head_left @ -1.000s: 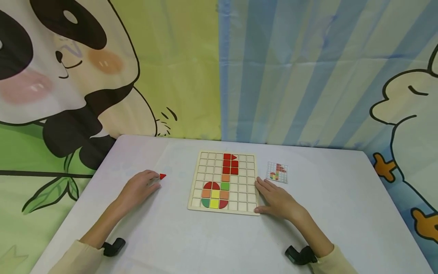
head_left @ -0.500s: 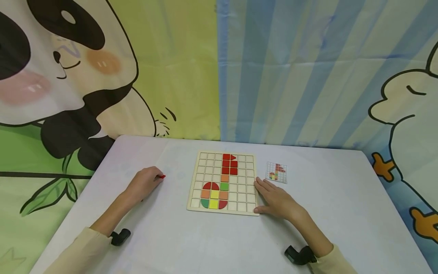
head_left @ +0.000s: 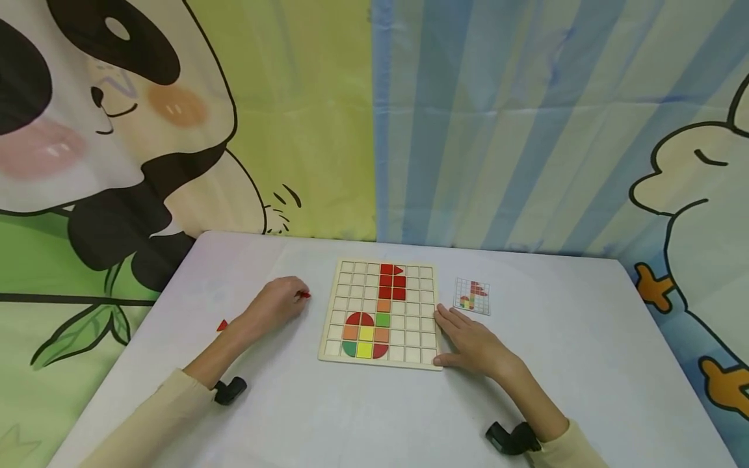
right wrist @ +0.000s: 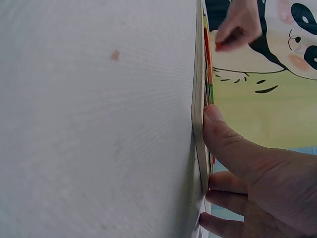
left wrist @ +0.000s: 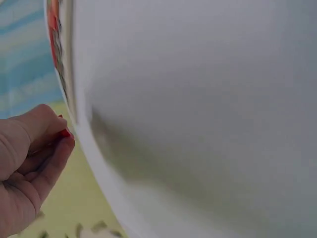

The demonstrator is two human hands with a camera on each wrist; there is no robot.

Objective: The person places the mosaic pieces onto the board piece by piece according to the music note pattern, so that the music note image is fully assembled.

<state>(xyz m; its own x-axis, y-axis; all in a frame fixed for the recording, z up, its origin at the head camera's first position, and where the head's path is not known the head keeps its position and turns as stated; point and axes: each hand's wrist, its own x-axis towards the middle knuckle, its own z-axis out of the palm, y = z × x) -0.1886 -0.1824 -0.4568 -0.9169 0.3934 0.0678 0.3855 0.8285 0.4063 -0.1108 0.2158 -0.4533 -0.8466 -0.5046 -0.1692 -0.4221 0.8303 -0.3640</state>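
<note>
In the head view my left hand point(head_left: 279, 303) pinches a small red triangle tile point(head_left: 305, 295) above the table, left of the pale grid board point(head_left: 413, 333). The left wrist view shows that tile point(left wrist: 65, 132) between thumb and fingertips, mostly covered. My right hand point(head_left: 476, 341) lies with extended fingers on the board's right edge; in the right wrist view its thumb point(right wrist: 225, 141) touches the rim. Red, orange, yellow and green tiles fill some of the board's cells. A second red triangle tile point(head_left: 222, 325) lies on the table beside my left wrist.
Right of the board lies a small card point(head_left: 472, 296) printed with a coloured grid pattern. The white table point(head_left: 351, 416) reaches back to a cartoon-printed curtain point(head_left: 304, 117). A black wrist camera point(head_left: 230, 390) sits by the left sleeve, another point(head_left: 512, 439) by the right.
My left hand has closed on the red triangle tile, lifted it and carried it right towards the board. The second triangle tile has come into sight. My right hand has stayed put.
</note>
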